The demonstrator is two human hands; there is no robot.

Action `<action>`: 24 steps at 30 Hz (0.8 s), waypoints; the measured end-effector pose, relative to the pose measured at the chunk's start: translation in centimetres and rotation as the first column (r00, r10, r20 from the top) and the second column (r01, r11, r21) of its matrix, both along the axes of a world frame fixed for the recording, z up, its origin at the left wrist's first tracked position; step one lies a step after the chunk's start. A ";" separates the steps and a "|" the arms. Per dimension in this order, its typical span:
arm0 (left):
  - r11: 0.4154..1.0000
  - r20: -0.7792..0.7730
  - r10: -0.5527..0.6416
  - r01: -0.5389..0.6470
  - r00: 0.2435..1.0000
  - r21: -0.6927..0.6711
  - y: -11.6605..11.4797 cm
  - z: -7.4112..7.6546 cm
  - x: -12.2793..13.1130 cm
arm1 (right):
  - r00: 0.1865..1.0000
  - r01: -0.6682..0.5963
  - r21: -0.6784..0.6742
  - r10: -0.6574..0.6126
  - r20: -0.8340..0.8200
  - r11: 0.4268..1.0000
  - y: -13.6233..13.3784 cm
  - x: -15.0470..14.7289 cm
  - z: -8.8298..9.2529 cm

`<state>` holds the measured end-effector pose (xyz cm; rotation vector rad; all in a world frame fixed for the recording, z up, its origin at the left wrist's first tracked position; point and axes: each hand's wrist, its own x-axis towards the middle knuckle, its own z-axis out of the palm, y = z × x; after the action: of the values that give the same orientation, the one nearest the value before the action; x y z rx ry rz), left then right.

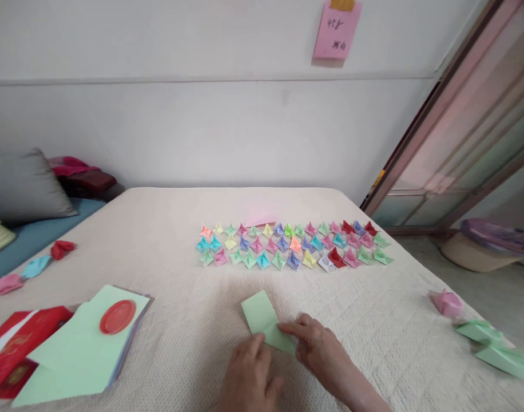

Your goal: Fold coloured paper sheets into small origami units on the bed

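Left hand (248,375) spread loose at green paper (261,315), right hand (322,349) touching it with a fingertip, any pinch unclear, folded papers (282,245) beyond

So on my feed I've got the right hand (320,348) with a finger on a pale green paper (261,313), and the left hand (250,372) at its near edge. Beyond that sit three rows of folded paper shapes (295,245) (so many colours, lol) on the cream surface (180,320). Off left, a red disc (118,317) lies on green sheets (73,360).
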<state>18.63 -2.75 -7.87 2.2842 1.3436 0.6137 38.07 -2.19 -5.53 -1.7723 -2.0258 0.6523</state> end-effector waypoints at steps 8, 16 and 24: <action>0.667 0.209 0.496 -0.216 0.843 -0.713 3.3 2.6 0.2 | 0.999 0.013 -0.020 -0.012 0.043 1.000 0.0 -0.4 0.7; 0.768 0.295 0.486 -0.241 0.823 -0.594 3.2 2.6 0.5 | 0.997 0.076 0.092 -0.072 -0.038 0.993 -0.4 -1.2 0.7; 0.948 0.344 0.125 -0.214 0.931 0.235 2.6 3.8 -0.7 | 0.955 0.262 0.550 -0.130 -0.266 0.793 -1.7 -3.4 0.8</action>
<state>17.94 -0.11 -4.09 2.1492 1.3691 1.2433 34.64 -3.90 -4.69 -1.4360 -1.6225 0.1171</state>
